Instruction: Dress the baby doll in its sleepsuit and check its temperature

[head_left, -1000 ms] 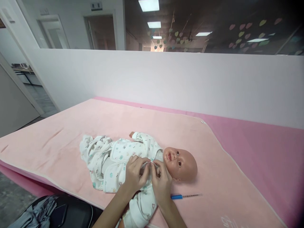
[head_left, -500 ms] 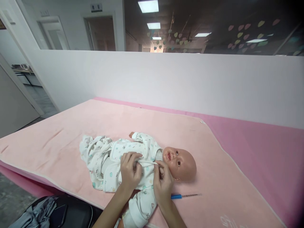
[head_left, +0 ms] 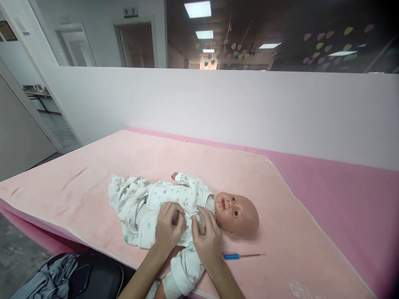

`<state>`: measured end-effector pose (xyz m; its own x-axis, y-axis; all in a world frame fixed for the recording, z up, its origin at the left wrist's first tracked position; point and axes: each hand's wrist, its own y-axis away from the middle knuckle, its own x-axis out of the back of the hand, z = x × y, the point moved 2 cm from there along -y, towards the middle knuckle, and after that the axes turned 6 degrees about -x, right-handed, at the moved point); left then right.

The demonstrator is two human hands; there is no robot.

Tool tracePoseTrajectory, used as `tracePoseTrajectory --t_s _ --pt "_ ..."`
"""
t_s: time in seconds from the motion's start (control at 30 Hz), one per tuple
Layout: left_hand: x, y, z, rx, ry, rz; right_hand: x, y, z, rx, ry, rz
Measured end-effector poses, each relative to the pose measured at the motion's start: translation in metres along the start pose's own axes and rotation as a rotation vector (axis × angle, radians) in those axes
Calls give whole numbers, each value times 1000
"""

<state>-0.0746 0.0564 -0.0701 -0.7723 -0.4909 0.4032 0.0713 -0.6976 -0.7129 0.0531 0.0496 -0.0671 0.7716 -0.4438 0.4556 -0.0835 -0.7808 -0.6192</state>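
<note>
Both hands meet on the chest of a doll lying near the near edge of a bench.

The fingertips hide what they work on, and both forearms are cut off by the bottom edge. The white tie stretched between the hands half a second ago no longer shows, and the hands have drawn together. The left hand is curled and the right hand loosely bent. Both touch the suit, but whether either pinches cloth cannot be told. A blue syringe lies just beside the doll's head.
</note>
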Motion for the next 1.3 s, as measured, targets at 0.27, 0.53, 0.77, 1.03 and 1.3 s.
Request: tracePoseTrajectory --t_s 0.27,0.53,0.77,1.03,1.3 --pt "-1 0 0 -4 -49 -49 -2 1 2 35 -22 -17" --pt "0 2 -2 60 -34 -63 -1 1 1 31 -11 -13" --pt "-2 -1 -5 49 -56 -142 -1 1 0 45 -17 -26" --pt "-4 -1 -6 52 -92 -142 -1 2 2 40 1 -23" --pt "3 4 -9 -80 -302 -10 2 4 3 -29 -43 27"
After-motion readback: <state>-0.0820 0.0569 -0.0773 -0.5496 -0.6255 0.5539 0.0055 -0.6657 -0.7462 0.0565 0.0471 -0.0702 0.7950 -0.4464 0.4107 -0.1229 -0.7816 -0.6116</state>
